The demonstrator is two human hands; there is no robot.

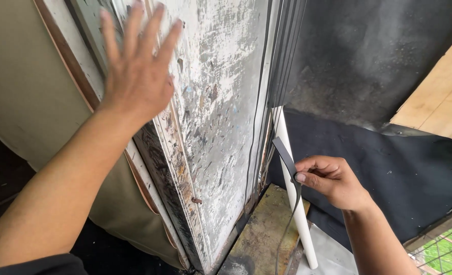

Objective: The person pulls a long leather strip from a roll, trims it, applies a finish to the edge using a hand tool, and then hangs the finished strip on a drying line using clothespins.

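Observation:
My left hand [137, 71] is raised with fingers spread, palm toward a worn board [221, 102] with flaking white paint that leans upright. My right hand [330, 181] pinches a thin dark strip [286, 155] between thumb and fingers. The strip bends at the top near the board's right edge and hangs down toward the floor. A white pipe [297, 214] stands slanted just behind the strip and my right hand.
Several thin dark panels [287, 51] stack against the board's right edge. A beige panel [17, 86] leans at the left. Black sheeting [404, 168] and a sooty wall lie behind. A plywood piece [440, 97] is at upper right, wire mesh [445, 249] at lower right.

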